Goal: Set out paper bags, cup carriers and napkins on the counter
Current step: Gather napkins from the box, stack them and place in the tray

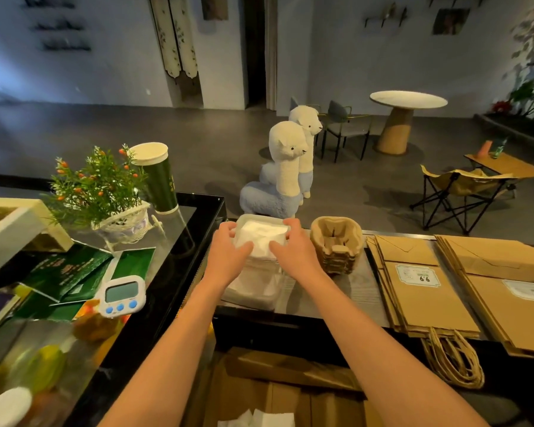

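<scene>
The dark glass-topped counter (352, 291) carries all task items. Two flat stacks of brown kraft paper bags with twine handles (426, 303) lie at its right. A stack of beige moulded-pulp cup carriers (336, 245) stands just left of them. Beside it is a translucent plastic box (253, 291) holding a pile of white paper napkins (261, 234). The left hand (228, 251) and right hand (293, 251) grasp the pile's top from either side, fingers curled, thumbs pressing on the near edge.
</scene>
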